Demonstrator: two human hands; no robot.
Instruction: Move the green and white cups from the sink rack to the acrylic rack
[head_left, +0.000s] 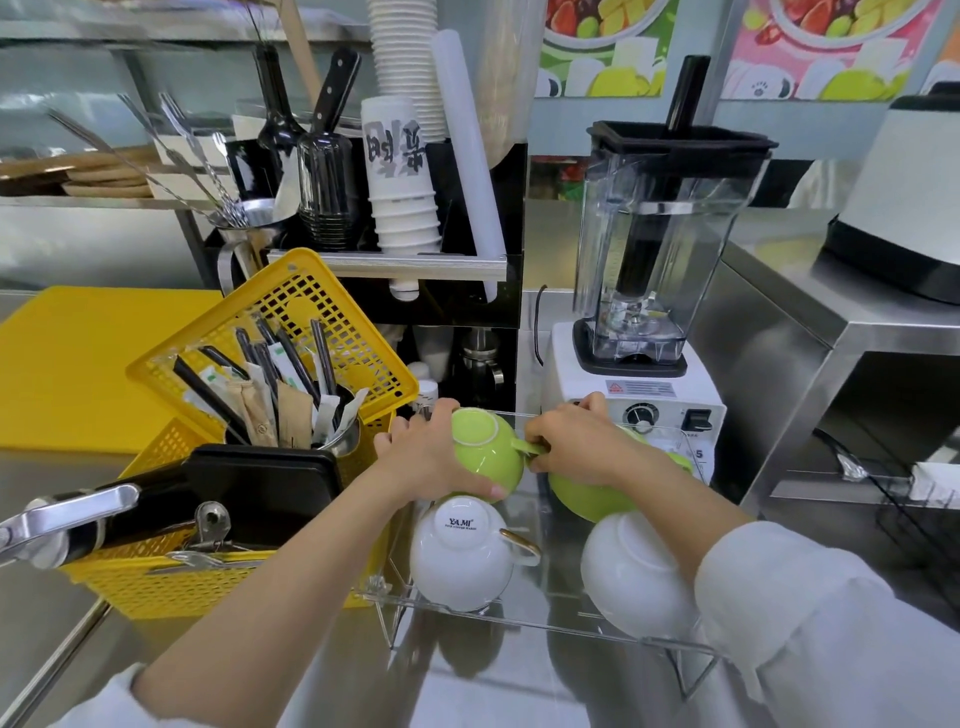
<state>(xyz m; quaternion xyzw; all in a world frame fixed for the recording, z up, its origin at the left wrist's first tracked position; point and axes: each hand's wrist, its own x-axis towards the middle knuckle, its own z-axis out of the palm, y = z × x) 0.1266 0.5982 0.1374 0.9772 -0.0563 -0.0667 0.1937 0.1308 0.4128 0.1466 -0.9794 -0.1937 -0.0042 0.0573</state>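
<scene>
A clear acrylic rack stands on the steel counter in front of me. Two white cups sit upside down in its near row: one on the left with a gold-edged handle, one on the right, partly behind my right sleeve. In the far row, my left hand grips an upturned green cup by its body. My right hand pinches that cup's handle. A second green cup lies under my right hand, mostly hidden.
A yellow basket with straws, utensils and a black tray stands left of the rack. Behind the rack are a white blender and a black shelf with stacked paper cups. A yellow cutting board lies far left. A dark wire rack sits at right.
</scene>
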